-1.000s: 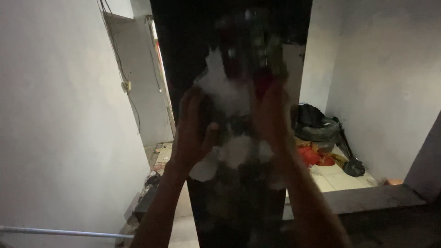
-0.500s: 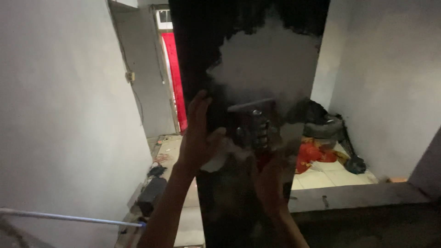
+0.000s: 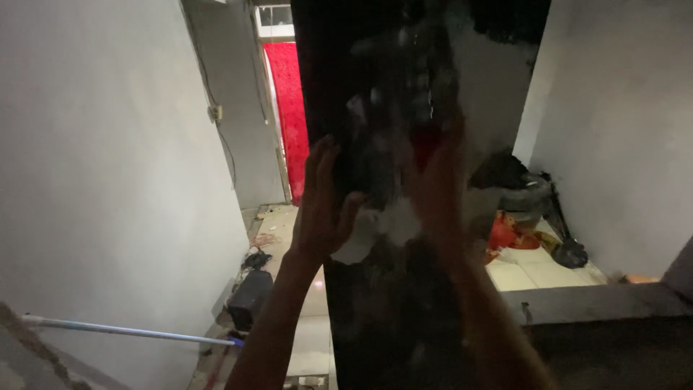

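Note:
A tall, dark, glossy panel (image 3: 375, 318) stands upright right in front of me and fills the middle of the view. Pale smears and reflections cover its face. My left hand (image 3: 323, 206) grips its left edge, fingers curled onto the front. My right hand (image 3: 442, 189) lies against the panel's face, blurred by motion. A small red patch (image 3: 426, 146) shows at its fingers. I cannot tell whether that patch is something held or a reflection.
A white wall (image 3: 108, 180) runs along the left, with a red curtain (image 3: 292, 108) in the doorway behind. A pale pole with a blue tip (image 3: 130, 331) and a dark box (image 3: 249, 296) are at lower left. Dark bags and red items (image 3: 516, 217) lie right, behind a grey ledge (image 3: 599, 303).
My right hand has gone from low on the panel to higher up its face. My left hand has stayed on the left edge. The view has shifted a little.

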